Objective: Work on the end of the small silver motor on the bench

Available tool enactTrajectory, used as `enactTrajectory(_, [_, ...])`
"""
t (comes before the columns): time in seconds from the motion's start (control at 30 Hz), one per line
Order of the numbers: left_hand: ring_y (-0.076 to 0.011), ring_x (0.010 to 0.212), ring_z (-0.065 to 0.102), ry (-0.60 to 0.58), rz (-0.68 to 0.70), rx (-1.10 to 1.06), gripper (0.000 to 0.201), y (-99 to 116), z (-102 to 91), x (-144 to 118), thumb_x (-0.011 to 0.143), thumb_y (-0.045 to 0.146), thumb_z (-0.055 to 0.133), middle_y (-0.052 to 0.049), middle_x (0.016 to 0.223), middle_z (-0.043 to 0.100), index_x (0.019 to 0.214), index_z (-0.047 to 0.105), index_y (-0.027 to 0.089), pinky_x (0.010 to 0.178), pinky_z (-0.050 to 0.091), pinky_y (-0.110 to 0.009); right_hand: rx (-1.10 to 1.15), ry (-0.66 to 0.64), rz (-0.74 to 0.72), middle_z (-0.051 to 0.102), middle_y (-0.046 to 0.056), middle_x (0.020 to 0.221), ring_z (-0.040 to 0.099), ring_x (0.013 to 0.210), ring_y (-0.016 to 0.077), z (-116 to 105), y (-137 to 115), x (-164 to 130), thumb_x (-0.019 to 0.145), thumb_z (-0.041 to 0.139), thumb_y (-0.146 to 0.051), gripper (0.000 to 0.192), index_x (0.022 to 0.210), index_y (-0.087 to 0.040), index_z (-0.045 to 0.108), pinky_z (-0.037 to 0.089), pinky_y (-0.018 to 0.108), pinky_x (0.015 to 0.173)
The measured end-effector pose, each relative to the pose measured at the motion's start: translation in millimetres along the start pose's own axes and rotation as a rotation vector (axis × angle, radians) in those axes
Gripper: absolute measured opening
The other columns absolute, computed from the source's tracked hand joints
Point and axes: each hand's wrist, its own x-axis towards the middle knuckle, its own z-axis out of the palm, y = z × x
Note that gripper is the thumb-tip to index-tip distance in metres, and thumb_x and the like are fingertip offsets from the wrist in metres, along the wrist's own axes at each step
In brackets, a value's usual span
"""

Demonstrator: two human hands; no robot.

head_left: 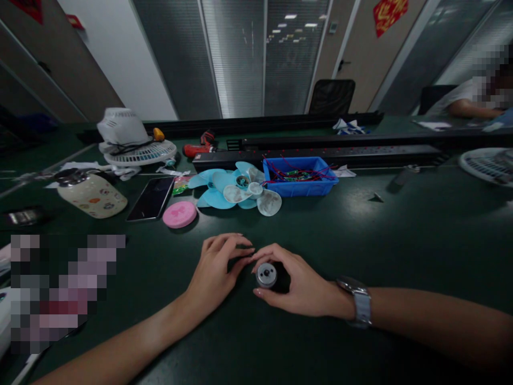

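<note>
Between the curved thumb and fingers of my right hand (300,283) stands a small round metal motor (266,275), its end face with a centre hole turned up toward me. The hand is closed around it, low over the green table. Just left of it, my left hand (220,262) is bent, with thumb and fingertips drawn together beside my right index finger. Anything in that pinch is too small to make out. A watch with a grey strap (362,305) is on my right wrist.
Ahead lie blue fan blades (216,190), a blue bin (304,187) of wires, a pink round case (180,214), a phone (151,199) and a cream bottle (94,195). Farther back are a white fan (124,133), a red drill (198,148) and black rails (320,156). Another person (468,99) sits far right.
</note>
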Motion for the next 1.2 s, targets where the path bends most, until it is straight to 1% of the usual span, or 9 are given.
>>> enactTrajectory(0.07, [-0.0249, 0.100, 0.063, 0.052, -0.010, -0.010, 0.021, 1, -2.5, 1, 0.084, 0.014, 0.065, -0.003, 0.101, 0.072, 0.103, 0.062, 0.023, 0.086, 0.043, -0.042, -0.005, -0.003, 0.013, 0.065, 0.003, 0.108, 0.062, 0.098, 0.0183, 0, 0, 0, 0.075, 0.074, -0.025, 0.046, 0.116, -0.023, 0.052, 0.048, 0.034, 0.089])
enactTrajectory(0.2, [-0.0216, 0.089, 0.066, 0.285, -0.012, -0.123, 0.015, 11, -10.8, 0, 0.084, 0.017, 0.068, -0.002, 0.092, 0.071, 0.097, 0.063, 0.022, 0.082, 0.047, -0.040, -0.008, -0.008, 0.019, 0.065, 0.003, 0.106, 0.062, 0.096, 0.0189, 0, 0, -1, 0.076, 0.074, -0.027, 0.049, 0.119, -0.023, 0.050, 0.049, 0.035, 0.086])
enactTrajectory(0.27, [-0.0204, 0.089, 0.066, 0.323, 0.023, -0.195, 0.016, 19, -13.9, -2, 0.083, 0.016, 0.069, -0.003, 0.092, 0.069, 0.098, 0.064, 0.022, 0.081, 0.049, -0.037, -0.010, -0.007, 0.000, 0.064, 0.004, 0.108, 0.062, 0.096, 0.0194, 0, 1, -1, 0.076, 0.073, -0.028, 0.046, 0.116, -0.022, 0.051, 0.049, 0.035, 0.086])
enactTrajectory(0.37, [-0.0202, 0.092, 0.065, 0.229, 0.091, -0.275, 0.018, 31, -15.7, -5, 0.083, 0.015, 0.069, -0.003, 0.092, 0.068, 0.099, 0.067, 0.022, 0.080, 0.051, -0.034, -0.014, 0.002, -0.021, 0.062, 0.005, 0.112, 0.061, 0.099, 0.0203, 0, 1, -1, 0.076, 0.073, -0.026, 0.043, 0.113, -0.022, 0.051, 0.049, 0.035, 0.086])
enactTrajectory(0.47, [-0.0198, 0.092, 0.064, 0.157, 0.072, -0.315, 0.016, 37, -16.2, -6, 0.083, 0.015, 0.069, -0.003, 0.092, 0.068, 0.097, 0.068, 0.023, 0.080, 0.051, -0.034, -0.016, -0.001, -0.012, 0.062, 0.005, 0.112, 0.061, 0.100, 0.0204, 0, 2, 0, 0.076, 0.073, -0.025, 0.045, 0.114, -0.021, 0.051, 0.049, 0.034, 0.086])
enactTrajectory(0.67, [-0.0194, 0.089, 0.066, 0.154, 0.043, -0.337, 0.013, 40, -18.2, -5, 0.084, 0.018, 0.069, -0.003, 0.090, 0.069, 0.096, 0.066, 0.021, 0.078, 0.051, -0.034, -0.011, 0.001, -0.030, 0.063, 0.004, 0.109, 0.061, 0.098, 0.0196, 1, 2, 0, 0.075, 0.072, -0.023, 0.043, 0.112, -0.021, 0.051, 0.048, 0.034, 0.085])
enactTrajectory(0.8, [-0.0223, 0.090, 0.068, 0.110, 0.028, -0.334, 0.023, 42, -17.2, -6, 0.083, 0.019, 0.071, -0.003, 0.091, 0.072, 0.102, 0.058, 0.023, 0.078, 0.052, -0.039, -0.021, 0.000, -0.026, 0.063, 0.005, 0.107, 0.061, 0.095, 0.0197, 0, 1, 0, 0.075, 0.072, -0.022, 0.041, 0.111, -0.021, 0.052, 0.049, 0.034, 0.082])
enactTrajectory(1.0, [-0.0232, 0.094, 0.070, 0.033, 0.022, -0.362, 0.030, 43, -18.9, -3, 0.084, 0.017, 0.068, -0.004, 0.104, 0.071, 0.109, 0.054, 0.027, 0.082, 0.055, -0.040, -0.038, 0.018, -0.056, 0.064, 0.003, 0.104, 0.062, 0.093, 0.0190, 2, 2, 1, 0.076, 0.070, -0.022, 0.036, 0.108, -0.021, 0.053, 0.048, 0.034, 0.082])
enactTrajectory(1.2, [-0.0214, 0.103, 0.068, -0.125, -0.001, -0.506, 0.035, 44, -26.6, 2, 0.088, 0.014, 0.060, -0.008, 0.117, 0.065, 0.120, 0.051, 0.025, 0.091, 0.056, -0.036, -0.070, 0.027, -0.086, 0.064, 0.005, 0.107, 0.062, 0.098, 0.0204, 3, 5, 0, 0.076, 0.070, -0.023, 0.036, 0.108, -0.021, 0.054, 0.047, 0.035, 0.085])
